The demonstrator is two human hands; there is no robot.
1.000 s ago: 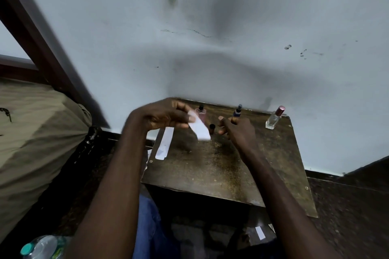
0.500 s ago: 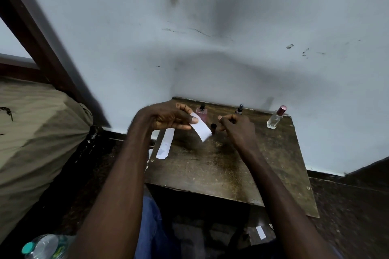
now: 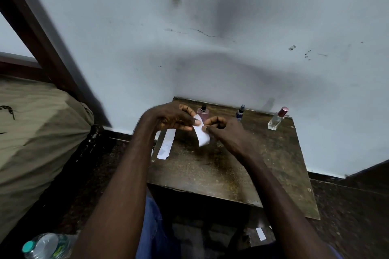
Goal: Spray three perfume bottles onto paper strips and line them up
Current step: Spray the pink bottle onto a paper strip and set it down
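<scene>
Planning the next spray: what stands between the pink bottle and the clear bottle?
The blue bottle stands between the pink bottle and the clear bottle, touching neither; head view.

Wall [image 3: 210, 69] shuts off table [image 3: 221, 178] at the far edge. Along it, well apart: pink bottle [image 3: 203, 115], blue bottle [image 3: 239, 113], clear bottle [image 3: 275, 122]. Left hand [image 3: 168, 118] and right hand [image 3: 228, 133], pinching held strip [image 3: 202, 137], hang before the pink bottle. Loose strips [image 3: 166, 144] lie at left edge. Near half and right side open.
</scene>
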